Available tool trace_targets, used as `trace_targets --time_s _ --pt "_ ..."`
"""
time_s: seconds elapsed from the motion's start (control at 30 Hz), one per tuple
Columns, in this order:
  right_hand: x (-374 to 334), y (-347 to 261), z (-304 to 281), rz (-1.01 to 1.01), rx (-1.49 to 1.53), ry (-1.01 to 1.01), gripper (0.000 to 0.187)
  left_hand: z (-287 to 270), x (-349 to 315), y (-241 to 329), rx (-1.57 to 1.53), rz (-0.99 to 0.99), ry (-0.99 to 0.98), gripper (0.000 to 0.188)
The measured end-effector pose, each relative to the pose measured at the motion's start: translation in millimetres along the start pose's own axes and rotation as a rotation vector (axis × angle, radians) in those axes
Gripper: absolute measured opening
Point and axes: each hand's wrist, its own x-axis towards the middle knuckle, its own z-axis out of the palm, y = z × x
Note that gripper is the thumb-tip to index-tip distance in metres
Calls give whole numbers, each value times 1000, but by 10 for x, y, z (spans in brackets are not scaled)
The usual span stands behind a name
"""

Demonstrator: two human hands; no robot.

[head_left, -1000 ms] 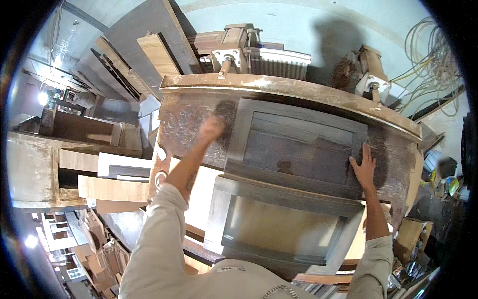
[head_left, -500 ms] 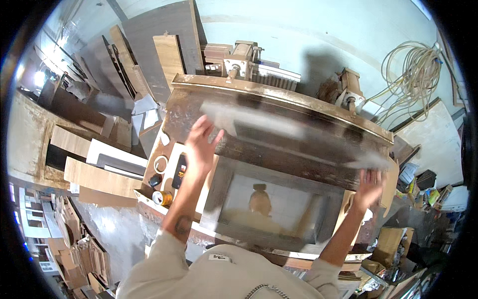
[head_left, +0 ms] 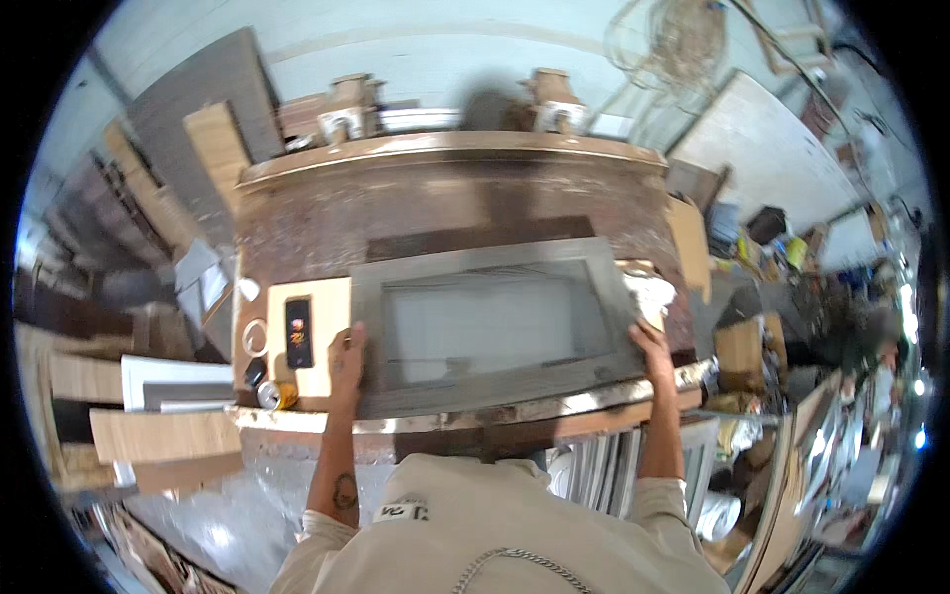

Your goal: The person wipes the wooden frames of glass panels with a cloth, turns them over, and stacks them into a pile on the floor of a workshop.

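A grey framed panel (head_left: 495, 391) with a glossy, glass-like middle lies a little askew over the near part of the brown workbench (head_left: 297, 228). My left hand (head_left: 346, 358) is closed at its left edge, the fingers partly hidden. At the right edge, my right hand (head_left: 650, 342) grips the frame near its lower corner. Beyond the panel a dark shadow falls on the bench. Whether its underside rests fully on the bench, I cannot tell. Beside my right hand is a crumpled white thing (head_left: 649, 293).
Left of the panel, a dark phone (head_left: 298, 332) lies on a pale wooden board (head_left: 333, 297). A tape roll (head_left: 255, 338) and a yellow can (head_left: 277, 396) stand near the bench's left edge. A raised wooden rail (head_left: 445, 148) with clamps runs along the back.
Both hands have come down and nearer, from raised over the bench to the panel's sides. The blurred pale strip between them is gone from sight. My view has turned rightward.
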Motion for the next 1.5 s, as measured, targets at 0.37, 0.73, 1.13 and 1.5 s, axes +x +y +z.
trace_targets --time_s 0.37,0.73,1.13,1.5 --pt "-188 548 248 -102 -454 60 56 70 -270 -267 226 -79 -108 83" --pt "-213 687 232 -68 -481 131 65 17 -411 -223 222 -2 -31 91" --pt "-1373 -1495 1064 -647 -327 393 44 -328 -326 -624 -276 144 -43 34" --pt "-2876 -2863 1440 -1291 502 -753 33 -410 -523 -894 -378 -157 129 29"
